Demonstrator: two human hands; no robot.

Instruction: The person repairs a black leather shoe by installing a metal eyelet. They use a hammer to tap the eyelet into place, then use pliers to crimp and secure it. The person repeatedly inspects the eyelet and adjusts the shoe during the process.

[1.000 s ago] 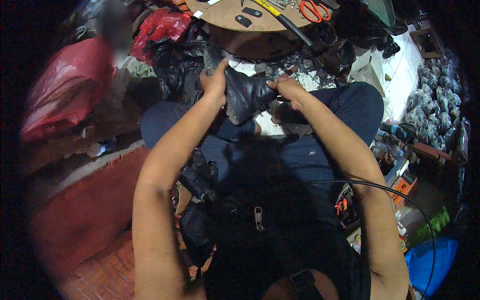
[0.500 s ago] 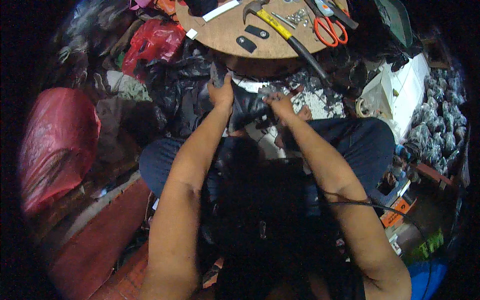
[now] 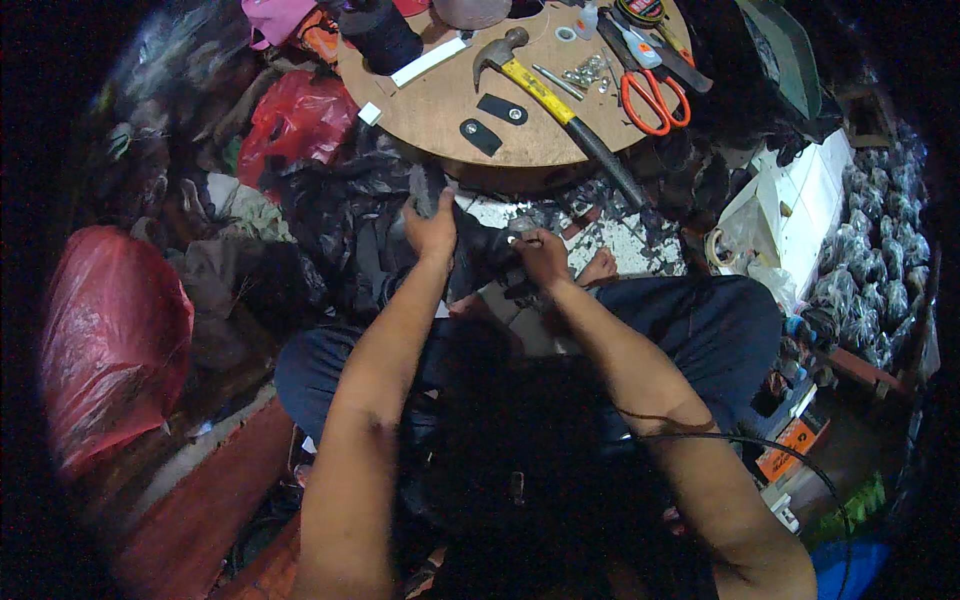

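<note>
a big red bag (image 3: 110,340) lies at nine o'clock, a smaller red bag (image 3: 295,120) at eleven. my left hand (image 3: 432,228) is clenched on the black piece (image 3: 478,255) at centre; my right hand (image 3: 543,258) pinches its other edge. the round board (image 3: 440,110) at twelve carries a hammer (image 3: 555,100) and scissors (image 3: 652,98). a white box (image 3: 800,210) sits at two, an orange pack (image 3: 790,452) at four.

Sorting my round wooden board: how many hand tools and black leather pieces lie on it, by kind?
Hammer: 1
Orange-handled scissors: 1
Black leather pieces: 2
Total: 4
</note>
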